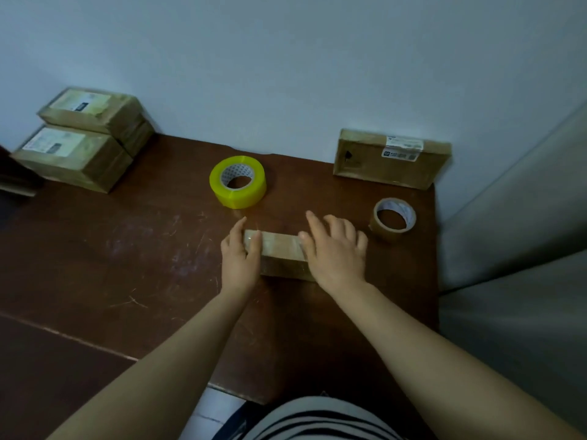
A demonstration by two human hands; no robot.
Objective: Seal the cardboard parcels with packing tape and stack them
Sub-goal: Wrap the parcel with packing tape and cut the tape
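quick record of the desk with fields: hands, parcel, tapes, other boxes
left hand: presses left end of small parcel
right hand: flat over its right end
yellow tape roll: behind the parcel, untouched
brown tape roll: right of the hands
flat parcel: back right, by wall
labelled parcels: far left

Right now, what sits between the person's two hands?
A small cardboard parcel on the brown table: the left hand touches its left end, the right hand rests over its right end, seen in the head view.
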